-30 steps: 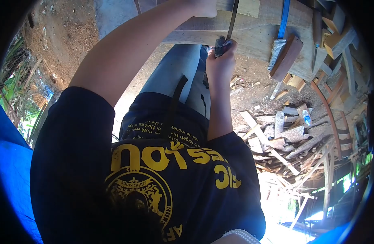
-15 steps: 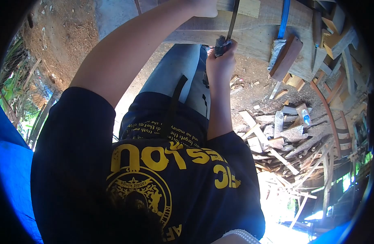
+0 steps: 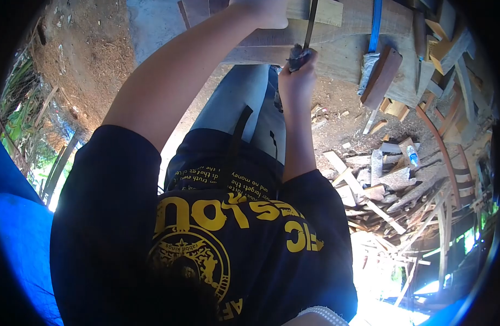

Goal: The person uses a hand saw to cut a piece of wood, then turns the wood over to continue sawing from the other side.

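My right hand (image 3: 297, 80) is closed around the grey wrapped handle (image 3: 299, 57) of a long narrow dark blade (image 3: 311, 27). The blade points away from me over the wooden workbench (image 3: 348, 51), and its far end runs out of the top of the view. At the top edge, my left hand (image 3: 266, 13) is over the boards, its fingers cut off by the frame. A pale wood piece (image 3: 329, 12) lies just right of the blade. Farther right rest a blue strip-like tool (image 3: 376, 24) with a wrapped handle and a reddish-brown wood block (image 3: 381, 77).
Offcuts (image 3: 391, 174) and a plastic bottle (image 3: 412, 156) lie heaped on the ground at right. More wood blocks (image 3: 451, 49) crowd the bench's right end. Sawdust (image 3: 92, 60) covers the ground at left. My legs (image 3: 233, 100) stand close against the bench.
The view has shifted slightly. My right hand has moved a little away from me, still gripping the handle; my left hand stays at the top edge.
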Action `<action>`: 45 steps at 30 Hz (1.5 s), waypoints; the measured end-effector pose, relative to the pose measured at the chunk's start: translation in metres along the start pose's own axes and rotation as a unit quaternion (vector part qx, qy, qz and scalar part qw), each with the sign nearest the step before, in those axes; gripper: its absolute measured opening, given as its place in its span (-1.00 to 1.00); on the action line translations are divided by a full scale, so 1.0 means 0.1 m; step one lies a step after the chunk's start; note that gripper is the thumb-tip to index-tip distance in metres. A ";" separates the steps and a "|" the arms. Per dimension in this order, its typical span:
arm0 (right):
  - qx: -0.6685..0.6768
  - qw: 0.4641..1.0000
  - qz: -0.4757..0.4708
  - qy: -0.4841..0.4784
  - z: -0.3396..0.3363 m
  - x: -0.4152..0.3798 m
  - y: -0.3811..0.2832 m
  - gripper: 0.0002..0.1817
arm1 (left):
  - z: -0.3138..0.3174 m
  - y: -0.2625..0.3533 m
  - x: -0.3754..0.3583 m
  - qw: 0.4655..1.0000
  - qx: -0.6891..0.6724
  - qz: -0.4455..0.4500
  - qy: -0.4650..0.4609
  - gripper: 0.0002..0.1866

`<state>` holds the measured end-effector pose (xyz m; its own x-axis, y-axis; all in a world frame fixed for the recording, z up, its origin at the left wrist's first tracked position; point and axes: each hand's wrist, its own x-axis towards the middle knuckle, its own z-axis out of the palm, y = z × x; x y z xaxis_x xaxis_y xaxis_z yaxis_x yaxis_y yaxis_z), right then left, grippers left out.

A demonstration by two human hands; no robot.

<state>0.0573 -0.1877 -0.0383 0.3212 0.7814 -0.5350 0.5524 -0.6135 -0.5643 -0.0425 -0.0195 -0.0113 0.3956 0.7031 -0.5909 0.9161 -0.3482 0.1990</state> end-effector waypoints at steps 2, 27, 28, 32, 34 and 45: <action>0.006 1.000 0.016 -0.022 -0.02 -0.01 -0.05 -0.54 | -0.02 0.00 0.01 1.000 0.006 0.004 -0.007 -0.50; 0.010 1.000 0.024 0.014 0.19 -0.08 0.18 -0.43 | 0.02 -0.01 0.04 1.000 0.006 0.010 0.002 -0.51; 0.011 1.000 0.022 0.011 0.17 -0.11 0.18 -0.44 | 0.04 -0.01 0.04 1.000 0.005 0.009 0.011 -0.51; 0.000 1.000 0.023 0.007 0.20 -0.27 0.25 -0.45 | -0.06 -0.01 0.04 1.000 0.000 0.008 -0.027 -0.50; 0.018 0.999 0.027 0.000 0.14 -0.12 0.10 -0.46 | -0.07 0.00 0.02 1.000 0.000 0.006 -0.029 -0.49; 0.002 0.998 -0.011 0.066 0.43 -0.16 0.41 -0.38 | -0.18 0.02 0.07 0.998 0.007 -0.005 -0.059 -0.45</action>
<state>0.0420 -0.2305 -0.0795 0.4071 0.8029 -0.4355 0.5572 -0.5961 -0.5780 -0.0368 -0.0041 -0.0008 0.3754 0.6291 -0.6806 0.9186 -0.3506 0.1826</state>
